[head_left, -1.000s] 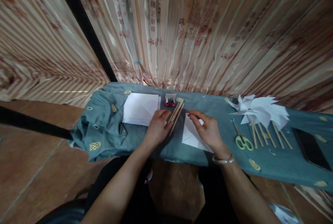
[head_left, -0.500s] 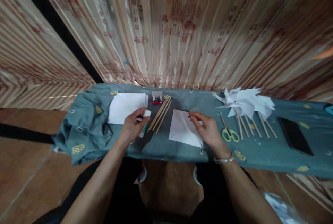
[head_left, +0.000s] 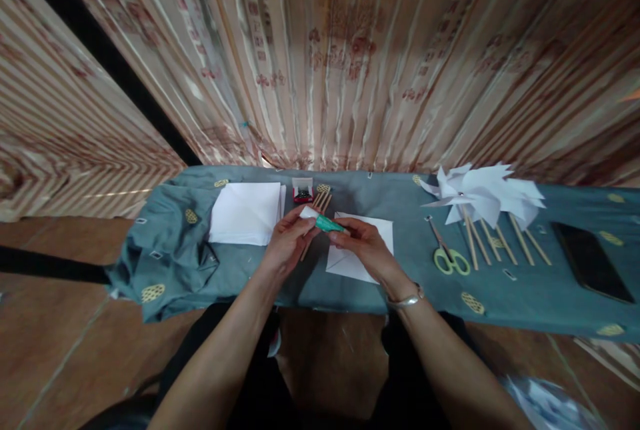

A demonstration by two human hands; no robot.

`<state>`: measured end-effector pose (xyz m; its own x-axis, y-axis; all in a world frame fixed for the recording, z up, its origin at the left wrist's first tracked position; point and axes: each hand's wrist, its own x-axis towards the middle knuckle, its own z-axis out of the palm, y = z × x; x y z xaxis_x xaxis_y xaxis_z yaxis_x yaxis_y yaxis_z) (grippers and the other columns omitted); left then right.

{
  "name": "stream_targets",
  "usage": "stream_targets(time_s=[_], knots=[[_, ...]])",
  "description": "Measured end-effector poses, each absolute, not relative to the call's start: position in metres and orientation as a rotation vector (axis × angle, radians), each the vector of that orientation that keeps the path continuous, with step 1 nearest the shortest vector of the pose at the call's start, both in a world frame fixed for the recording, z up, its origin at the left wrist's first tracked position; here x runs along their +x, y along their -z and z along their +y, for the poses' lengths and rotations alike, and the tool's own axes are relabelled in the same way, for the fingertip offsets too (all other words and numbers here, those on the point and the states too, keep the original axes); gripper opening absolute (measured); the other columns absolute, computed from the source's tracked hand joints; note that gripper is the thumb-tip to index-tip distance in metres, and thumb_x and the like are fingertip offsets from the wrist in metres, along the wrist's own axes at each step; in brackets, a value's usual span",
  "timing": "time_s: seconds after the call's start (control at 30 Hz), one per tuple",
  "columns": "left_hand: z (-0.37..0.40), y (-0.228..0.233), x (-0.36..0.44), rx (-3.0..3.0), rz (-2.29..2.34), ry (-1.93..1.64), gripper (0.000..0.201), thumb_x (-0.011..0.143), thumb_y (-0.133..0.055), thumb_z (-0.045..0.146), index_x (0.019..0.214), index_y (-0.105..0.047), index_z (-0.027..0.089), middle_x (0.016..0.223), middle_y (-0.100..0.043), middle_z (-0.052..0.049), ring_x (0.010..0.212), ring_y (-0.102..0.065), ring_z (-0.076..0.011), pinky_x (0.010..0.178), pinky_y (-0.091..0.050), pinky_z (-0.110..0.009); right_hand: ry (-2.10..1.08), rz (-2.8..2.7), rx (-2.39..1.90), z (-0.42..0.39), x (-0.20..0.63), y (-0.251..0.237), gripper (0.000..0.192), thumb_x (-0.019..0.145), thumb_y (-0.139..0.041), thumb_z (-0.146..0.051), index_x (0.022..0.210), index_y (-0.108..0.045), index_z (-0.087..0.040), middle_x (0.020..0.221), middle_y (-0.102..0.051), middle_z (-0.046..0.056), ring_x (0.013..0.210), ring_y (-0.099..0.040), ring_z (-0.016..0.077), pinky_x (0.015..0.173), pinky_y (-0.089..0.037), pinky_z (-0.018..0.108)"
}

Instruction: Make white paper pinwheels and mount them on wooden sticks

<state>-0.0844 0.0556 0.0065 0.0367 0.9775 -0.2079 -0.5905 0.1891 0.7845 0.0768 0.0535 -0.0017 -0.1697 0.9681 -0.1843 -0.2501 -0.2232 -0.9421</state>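
Note:
Between my two hands is a glue stick (head_left: 327,224) with a green body and a white end, held almost level above the table. My left hand (head_left: 290,237) pinches the white end. The green end is in the fingers of my right hand (head_left: 357,237). Below my right hand lies a square white sheet of paper (head_left: 345,262) with crease lines, partly covered by that hand. Several thin wooden sticks (head_left: 323,202) lie under and behind the glue stick, partly hidden by my left hand.
A stack of white paper (head_left: 245,213) lies left, near a small red box (head_left: 303,191) of tiny dark pieces. Rightward are green-handled scissors (head_left: 451,261), white paper pinwheels (head_left: 480,193) on sticks and a black phone (head_left: 593,261). A patterned curtain (head_left: 320,70) hangs behind the table.
My left hand has brought the glue stick rightward and turned it from upright to nearly level. My right hand has left the creased paper, moved left and closed on the green end.

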Motion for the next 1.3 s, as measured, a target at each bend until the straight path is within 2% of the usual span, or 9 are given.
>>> stream_targets(time_s=[0.2,0.37,0.47,0.67,0.83,1.03,1.2,1.3], knots=[[0.056,0.002,-0.076,0.763,0.939,-1.258,0.033,0.050,-0.088,0.022,0.080,-0.074,0.017,0.077,-0.071,0.001,0.068,-0.063,-0.0100,0.068,-0.050,-0.023,-1.728,-0.643,-0.997,0.058,0.096,-0.001,0.038,0.047,-0.092,-0.030,0.081,-0.076,-0.021,0.069,-0.070,-0.004,0.059,-0.061,0.0060,0.060,-0.052,0.018],[0.058,0.008,-0.063,0.851,0.964,-1.223,0.034,0.051,-0.087,0.024,0.082,-0.076,0.017,0.082,-0.073,-0.002,0.073,-0.064,-0.0136,0.076,-0.051,-0.029,-1.724,-0.565,-0.961,0.057,0.093,0.000,0.037,0.050,-0.092,-0.029,0.081,-0.076,-0.018,0.068,-0.071,-0.003,0.057,-0.061,0.0050,0.058,-0.052,0.015],[0.059,0.008,-0.061,0.839,0.987,-1.202,0.034,0.051,-0.087,0.027,0.081,-0.076,0.016,0.080,-0.073,-0.003,0.073,-0.064,-0.0144,0.077,-0.052,-0.031,-1.639,-0.555,-0.985,0.060,0.099,0.000,0.034,0.050,-0.092,-0.033,0.074,-0.074,-0.016,0.064,-0.069,-0.003,0.053,-0.058,0.0038,0.052,-0.049,0.013],[0.060,0.011,-0.062,0.874,1.019,-1.223,0.027,0.061,-0.078,0.028,0.086,-0.074,0.017,0.090,-0.072,-0.004,0.088,-0.066,-0.0184,0.080,-0.053,-0.033,-1.486,-0.458,-1.080,0.066,0.140,-0.007,0.034,0.050,-0.091,-0.037,0.062,-0.067,-0.017,0.055,-0.066,-0.003,0.049,-0.059,0.0059,0.048,-0.050,0.013],[0.053,0.027,-0.048,1.436,1.174,-1.020,0.021,0.074,-0.060,0.016,0.091,-0.072,0.017,0.096,-0.070,-0.005,0.085,-0.064,-0.0174,0.079,-0.053,-0.032,-1.408,-0.639,-1.230,0.061,0.164,0.001,0.035,0.050,-0.090,-0.040,0.065,-0.068,-0.018,0.059,-0.067,-0.002,0.051,-0.060,0.0081,0.050,-0.050,0.018],[0.037,0.038,-0.033,2.292,1.084,-0.680,0.027,0.084,-0.050,0.007,0.103,-0.067,0.015,0.110,-0.064,-0.011,0.106,-0.059,-0.0224,0.096,-0.050,-0.038,-1.205,-1.051,-1.367,0.055,0.166,0.025,0.036,0.054,-0.086,-0.045,0.073,-0.068,-0.020,0.063,-0.066,-0.002,0.057,-0.057,0.0122,0.058,-0.048,0.027],[0.029,0.031,-0.030,2.597,1.119,-0.370,0.024,0.089,-0.046,0.009,0.103,-0.065,0.014,0.122,-0.060,-0.011,0.108,-0.056,-0.0246,0.093,-0.052,-0.039,-1.084,-1.329,-1.443,0.051,0.163,0.032,0.036,0.063,-0.079,-0.047,0.082,-0.066,-0.020,0.069,-0.066,-0.001,0.064,-0.058,0.0153,0.063,-0.047,0.029],[0.028,0.028,-0.030,2.661,1.108,-0.306,0.022,0.091,-0.046,0.011,0.102,-0.064,0.013,0.119,-0.061,-0.012,0.104,-0.056,-0.0241,0.090,-0.052,-0.040,-1.042,-1.387,-1.463,0.050,0.162,0.034,0.036,0.066,-0.077,-0.047,0.086,-0.065,-0.020,0.071,-0.066,-0.001,0.064,-0.058,0.0153,0.063,-0.046,0.029]])
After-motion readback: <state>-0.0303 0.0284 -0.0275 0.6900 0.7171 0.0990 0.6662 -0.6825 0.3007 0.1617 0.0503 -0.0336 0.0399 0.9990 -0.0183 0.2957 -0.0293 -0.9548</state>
